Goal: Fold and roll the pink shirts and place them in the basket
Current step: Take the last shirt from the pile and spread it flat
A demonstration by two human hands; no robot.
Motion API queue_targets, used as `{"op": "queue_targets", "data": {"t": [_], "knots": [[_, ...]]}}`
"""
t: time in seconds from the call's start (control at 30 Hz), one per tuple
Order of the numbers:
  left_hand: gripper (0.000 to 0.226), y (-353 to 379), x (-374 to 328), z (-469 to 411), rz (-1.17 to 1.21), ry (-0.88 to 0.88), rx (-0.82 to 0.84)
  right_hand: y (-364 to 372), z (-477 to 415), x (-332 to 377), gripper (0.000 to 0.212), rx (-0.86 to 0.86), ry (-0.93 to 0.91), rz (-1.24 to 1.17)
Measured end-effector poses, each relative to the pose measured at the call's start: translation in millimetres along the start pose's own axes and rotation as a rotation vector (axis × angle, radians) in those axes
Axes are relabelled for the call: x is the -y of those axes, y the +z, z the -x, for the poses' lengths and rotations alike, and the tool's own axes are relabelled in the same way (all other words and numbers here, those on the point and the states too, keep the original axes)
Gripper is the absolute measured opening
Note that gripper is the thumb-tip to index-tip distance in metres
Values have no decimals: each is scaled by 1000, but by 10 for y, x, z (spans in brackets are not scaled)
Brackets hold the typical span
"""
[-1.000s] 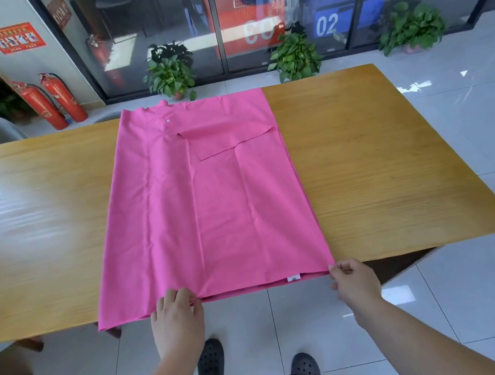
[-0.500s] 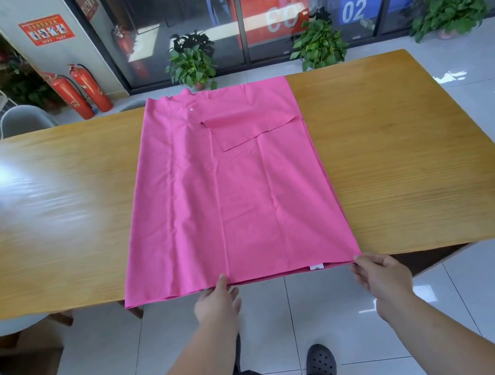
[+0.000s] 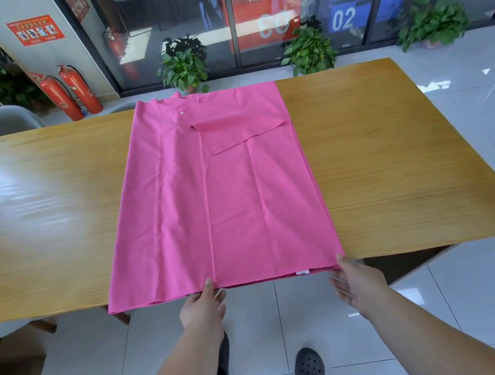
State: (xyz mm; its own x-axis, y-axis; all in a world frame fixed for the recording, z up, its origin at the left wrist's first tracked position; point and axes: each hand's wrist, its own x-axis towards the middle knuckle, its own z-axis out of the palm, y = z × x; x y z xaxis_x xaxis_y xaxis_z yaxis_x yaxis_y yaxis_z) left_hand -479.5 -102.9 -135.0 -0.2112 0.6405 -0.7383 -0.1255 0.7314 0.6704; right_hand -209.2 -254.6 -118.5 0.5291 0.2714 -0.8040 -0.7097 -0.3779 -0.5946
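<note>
Pink shirt (image 3: 217, 192): left hand (image 3: 202, 308) shifted right, grip pinching mid-hem; right hand (image 3: 357, 286) grip apart at corner.

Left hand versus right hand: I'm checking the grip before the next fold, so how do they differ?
The left hand is at mid-hem of the pink shirt, beside the folded layer's edge; the right hand is at its near right corner. The left hand's thumb lies on the fabric; the right hand's fingers are straight and spread, thumb tip touching. Both meet the hem at the wooden table's near edge.
</note>
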Motion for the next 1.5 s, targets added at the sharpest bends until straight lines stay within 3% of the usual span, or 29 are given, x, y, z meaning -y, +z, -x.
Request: {"op": "queue_targets", "data": {"t": [0.2,0.43,0.5,0.6,0.63,0.7,0.73,0.8,0.87,0.93,1.03,1.1,1.13,1.2,1.27,1.3,1.4,1.5], "knots": [[21,-3,26,-56,9,13,20,-49,15,-12,14,-66,-194,-4],[14,-22,40,0,99,-27,88,-19,59,70,16,-59,-185,75],[16,-17,10,-9,109,-18,76,100,227,230,17,-40,-337,180],[21,-18,-26,-11,149,5,101,245,609,478,19,31,-811,288],[23,-25,-30,-14,159,14,106,242,649,485,19,12,-891,312],[28,-49,-8,-30,129,38,90,171,523,389,21,-93,-797,370],[31,-61,2,-35,109,44,85,128,407,321,22,-142,-619,359],[32,-80,38,-56,90,29,92,51,185,156,22,-103,-205,108],[31,-88,64,-69,82,16,90,64,134,104,22,-26,-32,-22],[31,-87,65,-67,83,17,81,169,289,224,17,49,-166,89],[27,-87,73,-49,114,8,89,299,619,526,19,160,-721,278],[30,-76,75,-22,122,11,79,244,578,572,20,115,-915,377],[33,-73,84,-11,107,15,74,175,465,538,21,41,-877,388],[31,-77,114,25,58,22,75,16,242,386,20,-92,-560,320],[29,-84,149,36,20,7,78,-95,84,168,21,-61,-206,120],[28,-99,167,35,10,-5,79,-136,34,70,23,-30,-115,46],[26,-108,149,77,11,-37,103,-221,17,-87,25,-15,-67,-31],[27,-201,104,62,48,-67,125,-193,72,-192,23,-41,-182,-8]]}}
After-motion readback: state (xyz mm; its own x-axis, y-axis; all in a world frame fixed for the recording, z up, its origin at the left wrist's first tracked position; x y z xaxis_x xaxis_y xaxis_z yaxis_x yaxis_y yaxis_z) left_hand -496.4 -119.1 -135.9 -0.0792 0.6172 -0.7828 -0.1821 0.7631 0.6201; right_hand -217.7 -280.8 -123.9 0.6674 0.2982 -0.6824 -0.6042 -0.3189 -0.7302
